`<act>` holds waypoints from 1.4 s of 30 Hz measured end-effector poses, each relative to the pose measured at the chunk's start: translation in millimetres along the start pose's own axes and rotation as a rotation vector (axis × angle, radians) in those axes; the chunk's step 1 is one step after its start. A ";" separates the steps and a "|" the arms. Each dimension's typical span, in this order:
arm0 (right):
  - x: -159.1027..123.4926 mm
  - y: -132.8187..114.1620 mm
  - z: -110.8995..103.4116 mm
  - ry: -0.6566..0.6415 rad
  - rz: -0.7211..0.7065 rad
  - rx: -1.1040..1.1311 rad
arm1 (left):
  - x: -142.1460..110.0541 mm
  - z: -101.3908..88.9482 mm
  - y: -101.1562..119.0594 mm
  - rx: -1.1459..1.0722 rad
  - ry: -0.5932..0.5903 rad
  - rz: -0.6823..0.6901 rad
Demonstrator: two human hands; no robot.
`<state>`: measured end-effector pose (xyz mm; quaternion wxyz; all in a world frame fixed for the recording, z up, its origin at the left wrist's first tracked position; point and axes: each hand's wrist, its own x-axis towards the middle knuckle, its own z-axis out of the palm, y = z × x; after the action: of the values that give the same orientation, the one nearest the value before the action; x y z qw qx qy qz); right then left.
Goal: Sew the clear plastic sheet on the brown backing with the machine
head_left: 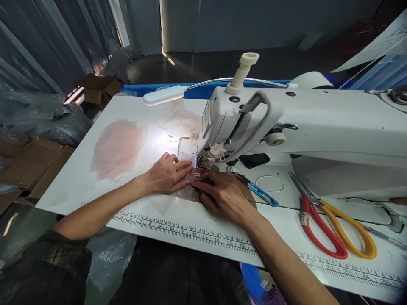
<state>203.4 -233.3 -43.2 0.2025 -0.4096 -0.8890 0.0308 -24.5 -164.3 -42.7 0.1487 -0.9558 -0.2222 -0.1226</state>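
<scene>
My left hand (171,173) lies palm down with its fingers stretched out on a thin sheer fabric (187,195), just left of the sewing machine's presser foot (199,161). To its right, my right hand (224,198) has bent fingers, thumb and index drawn together at the same fabric; the exact grip is partly hidden. A small red mark (197,174) shows between the hands. The fabric looks brownish near the needle area and runs under my right hand. The white sewing machine (305,123) stands over the work, with a pink fabric flower (217,149) on its head.
Blue thread snips (262,194) lie right of my right hand. Farther right are scissors with red and yellow handles (337,228). Sheer pink pieces (119,148) rest on the table's left. A lamp (164,95) lights the needle area; a printed ruler (190,232) follows the front edge.
</scene>
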 end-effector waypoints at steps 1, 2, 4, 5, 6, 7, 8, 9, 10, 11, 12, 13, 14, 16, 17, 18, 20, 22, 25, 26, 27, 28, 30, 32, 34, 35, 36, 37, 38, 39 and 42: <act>-0.1 0.1 0.7 -0.004 0.003 -0.002 | 0.0 -0.7 -0.1 0.006 -0.013 -0.001; -0.4 0.0 1.4 -0.007 0.006 -0.004 | -0.1 -1.4 0.0 0.014 -0.023 0.000; -1.1 -0.1 2.9 -0.013 0.007 0.000 | 0.3 -2.9 0.5 0.034 -0.041 0.007; -1.5 -0.2 3.6 -0.015 0.007 0.004 | 1.0 -3.7 1.0 0.045 -0.047 0.012; -1.9 -0.1 4.2 -0.019 0.008 0.007 | 2.0 -4.4 1.6 0.054 -0.050 0.018; -2.3 0.1 4.6 -0.020 0.010 0.005 | 3.5 -4.9 2.0 0.060 -0.056 0.022; -2.5 0.6 4.9 -0.018 0.012 -0.004 | 5.5 -5.2 2.3 0.063 -0.066 0.023; -2.5 1.2 4.9 -0.011 0.014 -0.019 | 7.8 -5.3 2.3 0.061 -0.079 0.019; -2.4 1.9 4.8 -0.003 0.016 -0.038 | 10.4 -5.0 1.9 0.052 -0.091 0.015; -2.1 2.7 4.5 0.005 0.017 -0.057 | 12.9 -4.4 1.0 0.038 -0.104 0.011; -1.7 3.5 4.2 0.012 0.018 -0.073 | 15.2 -3.7 -0.4 0.018 -0.114 0.009; -1.4 4.1 4.0 0.016 0.018 -0.086 | 16.9 -2.9 -2.0 -0.004 -0.120 0.007; -1.1 4.6 3.8 0.015 0.018 -0.094 | 18.1 -2.1 -3.9 -0.027 -0.121 0.005; -1.1 5.0 4.1 0.008 0.024 -0.102 | 18.4 -0.8 -7.3 -0.069 -0.115 0.000; -1.3 5.0 4.4 0.008 0.027 -0.102 | 17.9 -0.4 -8.5 -0.084 -0.110 -0.003; -1.6 5.0 4.8 0.008 0.030 -0.102 | 17.1 -0.2 -9.4 -0.096 -0.107 -0.006; -2.1 5.3 5.6 0.009 0.038 -0.105 | 15.7 -0.2 -9.7 -0.104 -0.106 -0.009; -2.5 6.1 6.2 0.004 0.044 -0.113 | 15.1 -0.4 -8.8 -0.098 -0.106 -0.014; -2.9 7.9 6.8 -0.015 0.052 -0.118 | 15.6 -0.7 -6.8 -0.089 -0.102 -0.026; -3.0 8.5 6.9 -0.021 0.055 -0.120 | 15.9 -0.7 -6.3 -0.089 -0.102 -0.032; -3.1 8.8 7.0 -0.026 0.060 -0.123 | 16.2 -0.6 -5.9 -0.090 -0.101 -0.035; -3.1 9.0 7.0 -0.032 0.065 -0.128 | 16.4 -0.5 -5.6 -0.092 -0.099 -0.038; -3.1 8.7 6.7 -0.038 0.069 -0.140 | 16.5 0.0 -5.3 -0.095 -0.091 -0.036; -2.9 7.9 6.4 -0.033 0.064 -0.142 | 16.4 0.9 -5.5 -0.099 -0.080 -0.029; -2.8 7.2 6.5 -0.030 0.067 -0.134 | 16.1 2.0 -6.3 -0.107 -0.072 -0.023; -2.8 7.1 6.7 -0.029 0.072 -0.126 | 15.9 2.6 -6.8 -0.114 -0.070 -0.020; -2.8 7.1 7.2 -0.031 0.077 -0.118 | 15.7 3.2 -7.3 -0.124 -0.068 -0.019; -2.9 7.4 7.7 -0.032 0.082 -0.110 | 15.4 3.7 -7.9 -0.135 -0.068 -0.021; -3.0 7.8 8.3 -0.031 0.084 -0.103 | 15.1 4.1 -8.3 -0.146 -0.069 -0.023; -3.1 8.4 8.9 -0.027 0.084 -0.097 | 14.7 4.4 -8.7 -0.157 -0.071 -0.028; -3.2 9.9 10.0 -0.009 0.082 -0.089 | 13.9 4.5 -8.7 -0.180 -0.079 -0.049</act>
<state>208.6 -228.0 -55.6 0.1790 -0.4541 -0.8728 0.0015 -15.7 -149.9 -40.7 0.0505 -0.9637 -0.2393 -0.1076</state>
